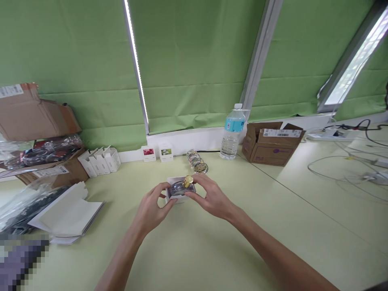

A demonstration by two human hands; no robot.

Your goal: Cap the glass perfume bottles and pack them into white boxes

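My left hand [154, 206] grips the left side of a small white open box [178, 198], its thumb along the near edge. In the box's mouth lies a glossy dark packet [177, 188], seemingly wrapped in clear plastic. A shiny gold-coloured piece with a round face [188, 181], like a wristwatch, sits on top at the right. My right hand [209, 194] closes thumb and fingers around the packet's right end, close to the gold piece. Just beyond the hands, several round metallic pieces [198, 163] lie in a row on the table.
Two small picture boxes [148, 153] and a water bottle [233, 133] stand by the wall. An open brown carton [271, 145] is right of it, cables [348, 161] farther right. At left are several white boxes [103, 161], cartons [33, 115] and folded white card [69, 214].
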